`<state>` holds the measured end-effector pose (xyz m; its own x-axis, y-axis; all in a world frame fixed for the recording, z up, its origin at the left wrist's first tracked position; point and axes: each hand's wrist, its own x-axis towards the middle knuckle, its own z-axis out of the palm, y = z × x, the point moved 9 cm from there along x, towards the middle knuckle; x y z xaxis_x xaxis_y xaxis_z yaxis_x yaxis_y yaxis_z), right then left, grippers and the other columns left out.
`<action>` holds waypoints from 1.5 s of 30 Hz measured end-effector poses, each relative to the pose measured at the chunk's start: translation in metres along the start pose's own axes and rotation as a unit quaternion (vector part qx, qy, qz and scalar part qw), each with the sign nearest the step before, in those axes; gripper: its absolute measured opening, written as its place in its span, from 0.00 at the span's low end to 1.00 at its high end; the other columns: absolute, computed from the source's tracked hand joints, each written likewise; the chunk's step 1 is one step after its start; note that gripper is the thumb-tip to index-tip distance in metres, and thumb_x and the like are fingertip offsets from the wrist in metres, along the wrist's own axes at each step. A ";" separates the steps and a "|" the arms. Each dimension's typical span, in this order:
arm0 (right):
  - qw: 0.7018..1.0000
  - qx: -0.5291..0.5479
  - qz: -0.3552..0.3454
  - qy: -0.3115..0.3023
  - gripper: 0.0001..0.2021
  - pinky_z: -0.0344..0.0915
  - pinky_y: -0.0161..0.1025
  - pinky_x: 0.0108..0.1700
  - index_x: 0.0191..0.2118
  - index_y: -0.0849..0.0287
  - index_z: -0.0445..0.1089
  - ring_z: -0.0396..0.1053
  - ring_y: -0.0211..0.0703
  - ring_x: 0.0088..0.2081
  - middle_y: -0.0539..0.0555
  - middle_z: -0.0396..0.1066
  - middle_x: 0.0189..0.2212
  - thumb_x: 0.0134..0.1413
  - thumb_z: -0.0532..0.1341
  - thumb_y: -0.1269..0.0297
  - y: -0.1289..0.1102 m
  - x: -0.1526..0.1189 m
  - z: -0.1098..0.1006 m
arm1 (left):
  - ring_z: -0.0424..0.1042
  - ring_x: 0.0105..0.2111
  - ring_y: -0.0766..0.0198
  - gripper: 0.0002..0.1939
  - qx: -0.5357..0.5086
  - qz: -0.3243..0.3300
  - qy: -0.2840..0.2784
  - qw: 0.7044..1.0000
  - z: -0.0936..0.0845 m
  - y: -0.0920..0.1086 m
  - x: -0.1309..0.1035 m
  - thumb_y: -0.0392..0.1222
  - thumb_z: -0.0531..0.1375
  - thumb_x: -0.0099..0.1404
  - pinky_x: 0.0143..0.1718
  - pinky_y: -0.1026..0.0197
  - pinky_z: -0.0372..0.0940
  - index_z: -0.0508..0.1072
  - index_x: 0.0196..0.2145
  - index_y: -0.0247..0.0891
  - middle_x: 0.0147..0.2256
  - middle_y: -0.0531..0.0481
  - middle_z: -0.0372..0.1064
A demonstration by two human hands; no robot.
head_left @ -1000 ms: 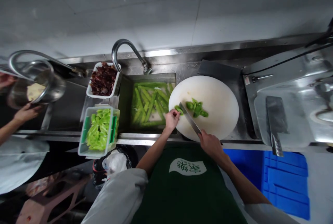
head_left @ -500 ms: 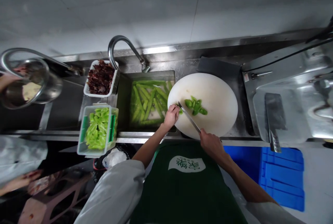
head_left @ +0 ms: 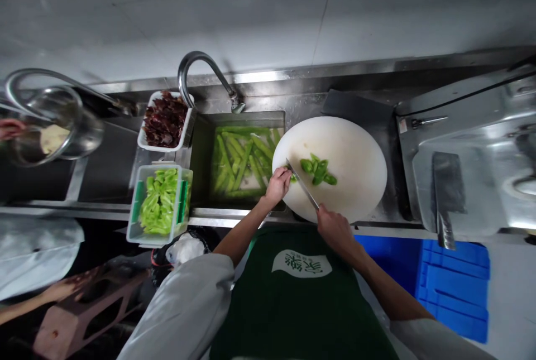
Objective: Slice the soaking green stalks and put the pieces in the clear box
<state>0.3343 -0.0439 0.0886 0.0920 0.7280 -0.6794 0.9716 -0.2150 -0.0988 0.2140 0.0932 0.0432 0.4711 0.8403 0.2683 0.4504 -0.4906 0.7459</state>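
My left hand is closed at the left side of the round white cutting board, its fingertips pressed on a small piece of green vegetable, most of it hidden. In my right hand is the handle of a kitchen knife. The blade slants up and left across the board, its tip beside my left fingers and the held piece. Several cut green vegetable pieces lie in a small heap just right of the blade.
Left of the board, long green vegetables soak in a sink under a faucet. Tubs of dark red strips and light green slices stand beyond. A cleaver lies at right. Another person's hand is at a metal pot.
The knife and my right hand have shifted slightly left relative to the board. My left hand stays by the piece. The other person's hand at the pot has drawn left. The view has shifted slightly.
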 end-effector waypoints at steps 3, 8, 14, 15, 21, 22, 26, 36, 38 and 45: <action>1.000 0.006 -0.008 0.004 0.16 0.61 0.39 0.37 0.49 0.64 0.64 0.76 0.51 0.39 0.62 0.77 0.36 0.66 0.43 0.70 -0.004 0.003 -0.004 | 0.70 0.43 0.58 0.13 -0.017 -0.007 0.001 1.000 -0.001 -0.001 0.000 0.41 0.51 0.71 0.48 0.53 0.69 0.75 0.41 0.38 0.41 0.42 0.69; 1.000 -0.005 -0.004 0.014 0.15 0.61 0.37 0.37 0.48 0.64 0.65 0.76 0.48 0.38 0.62 0.76 0.34 0.67 0.43 0.68 -0.006 0.001 -0.011 | 0.70 0.43 0.59 0.13 -0.024 -0.007 0.010 1.000 -0.002 -0.002 -0.001 0.42 0.51 0.72 0.48 0.54 0.70 0.75 0.41 0.39 0.40 0.43 0.69; 1.000 -0.002 -0.010 0.005 0.16 0.62 0.37 0.38 0.49 0.64 0.65 0.76 0.48 0.40 0.63 0.76 0.37 0.67 0.43 0.69 -0.009 0.008 -0.007 | 0.71 0.45 0.59 0.13 -0.025 -0.003 0.009 1.000 0.000 -0.006 -0.004 0.42 0.51 0.72 0.49 0.55 0.69 0.75 0.42 0.38 0.42 0.42 0.69; 1.000 -0.004 -0.010 0.010 0.16 0.62 0.38 0.38 0.48 0.64 0.65 0.76 0.49 0.40 0.63 0.76 0.36 0.67 0.43 0.68 -0.009 0.007 -0.008 | 0.71 0.45 0.59 0.13 -0.026 -0.002 0.010 1.000 0.000 -0.006 -0.004 0.41 0.51 0.71 0.49 0.55 0.70 0.75 0.42 0.38 0.42 0.42 0.69; 1.000 0.004 -0.009 0.001 0.17 0.63 0.39 0.39 0.50 0.64 0.65 0.76 0.50 0.40 0.63 0.76 0.36 0.66 0.43 0.69 -0.011 0.007 -0.008 | 0.71 0.44 0.59 0.13 -0.041 -0.012 0.006 0.999 0.000 -0.008 -0.004 0.42 0.51 0.71 0.49 0.55 0.69 0.75 0.41 0.38 0.42 0.42 0.69; 1.000 0.004 -0.012 0.000 0.16 0.63 0.39 0.39 0.49 0.64 0.65 0.76 0.49 0.41 0.63 0.76 0.37 0.66 0.43 0.70 -0.013 0.008 -0.009 | 0.71 0.44 0.58 0.13 -0.047 -0.017 0.004 0.999 0.000 -0.009 -0.005 0.42 0.51 0.71 0.50 0.54 0.69 0.75 0.41 0.39 0.42 0.42 0.69; 1.000 -0.007 -0.010 0.016 0.16 0.63 0.38 0.38 0.48 0.64 0.66 0.76 0.51 0.40 0.63 0.76 0.35 0.67 0.43 0.68 -0.014 0.008 -0.013 | 0.71 0.45 0.57 0.13 -0.074 -0.045 0.007 0.996 0.001 -0.015 -0.006 0.44 0.52 0.70 0.51 0.52 0.69 0.76 0.41 0.42 0.41 0.43 0.69; 1.000 -0.005 -0.006 0.014 0.16 0.64 0.38 0.40 0.49 0.64 0.66 0.76 0.49 0.40 0.63 0.76 0.35 0.66 0.43 0.69 -0.018 0.010 -0.014 | 0.70 0.43 0.60 0.13 -0.034 0.007 0.003 0.999 -0.005 -0.012 -0.008 0.43 0.51 0.71 0.47 0.55 0.69 0.75 0.42 0.41 0.40 0.44 0.69; 1.000 -0.003 0.001 0.006 0.16 0.64 0.37 0.40 0.49 0.65 0.65 0.76 0.48 0.40 0.63 0.77 0.35 0.66 0.43 0.70 -0.017 0.009 -0.014 | 0.69 0.42 0.60 0.13 -0.023 0.017 0.006 1.000 -0.006 -0.011 -0.008 0.42 0.51 0.71 0.46 0.54 0.69 0.75 0.42 0.40 0.39 0.44 0.69; 1.000 0.017 -0.008 0.001 0.16 0.64 0.39 0.42 0.50 0.65 0.65 0.76 0.51 0.42 0.65 0.76 0.37 0.65 0.44 0.70 -0.024 0.009 -0.018 | 0.70 0.42 0.60 0.14 -0.019 0.016 0.009 1.000 -0.005 -0.012 -0.009 0.43 0.51 0.72 0.47 0.55 0.69 0.76 0.42 0.39 0.39 0.43 0.69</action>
<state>0.3162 -0.0203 0.0976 0.0777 0.7327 -0.6761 0.9648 -0.2261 -0.1341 0.2002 0.0929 0.0346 0.4712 0.8285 0.3025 0.4061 -0.5082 0.7595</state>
